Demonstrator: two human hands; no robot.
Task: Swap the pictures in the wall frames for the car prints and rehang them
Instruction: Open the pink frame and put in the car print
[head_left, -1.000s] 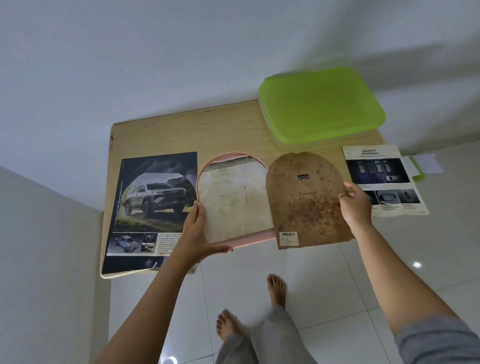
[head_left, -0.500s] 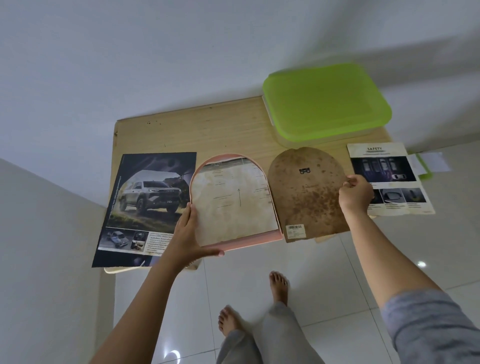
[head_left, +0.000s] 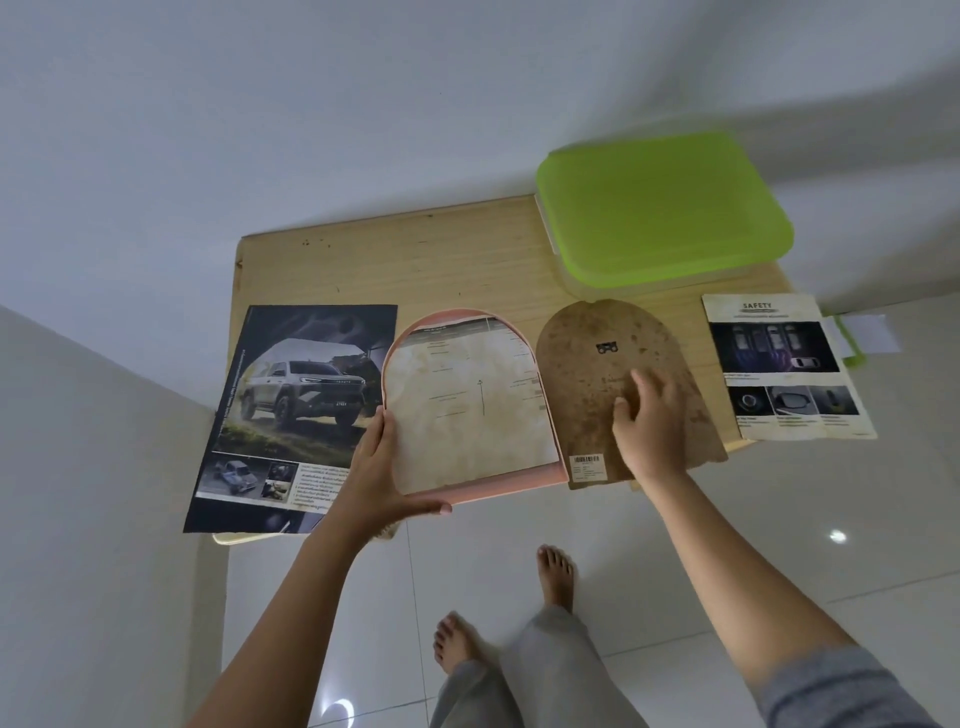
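The left hand (head_left: 376, 467) gripped the pink arched frame (head_left: 509, 488) at its lower left corner, thumb hooked under the bottom rim (a stained old picture (head_left: 467, 410) lay inside). Just to its right, the right hand (head_left: 649, 421) lay flat, fingers spread, on the brown backing board (head_left: 587, 332). Frame, board and car print (head_left: 296, 395) overhung the near edge of the table (head_left: 415, 260); bare wood lay behind them.
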